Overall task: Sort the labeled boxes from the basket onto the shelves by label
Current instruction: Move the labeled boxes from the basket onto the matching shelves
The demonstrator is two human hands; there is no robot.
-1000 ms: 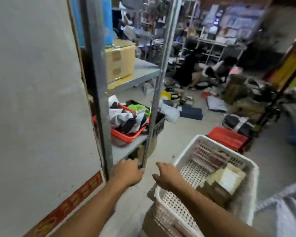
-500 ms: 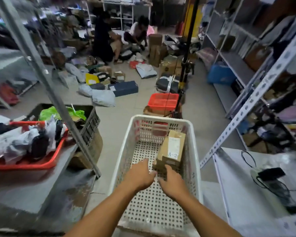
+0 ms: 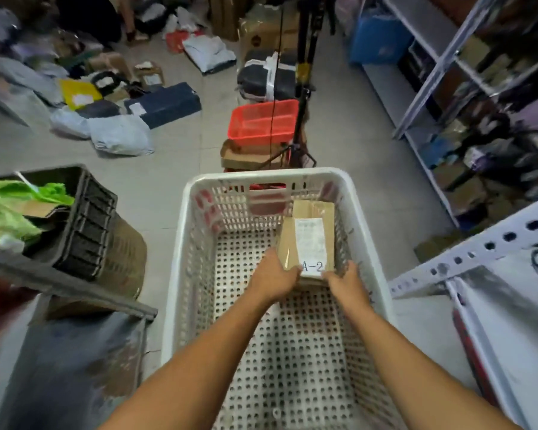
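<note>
Both hands had closed in since half a second before, when they only hovered short of the cardboard box; at this moment they were on it. Measured from the white basket (image 3: 180, 259), everything followed near to far. Nearest, inside the basket over its perforated floor, the left hand (image 3: 272, 279) gripped the box's (image 3: 308, 231) near left corner and the right hand (image 3: 343, 282) gripped its near right corner, fingers curled round the lower edge, one on each side, presumably so the box would lift level and its label stay readable. The box lay toward the basket's far right corner, leaning up against the far wall, its white label (image 3: 310, 243) facing up with "A-2" at the near end; that mark, I judged, would decide which shelf took it. Whether another box lay under it could not be told. Left of the basket a black crate (image 3: 87, 218) holding green bags sat on a grey shelf. Right of the basket stood a white perforated shelf post (image 3: 479, 252). Beyond the basket's far wall a red tray (image 3: 263, 122) rested on the floor, and farther off lay scattered parcels (image 3: 121, 135).
</note>
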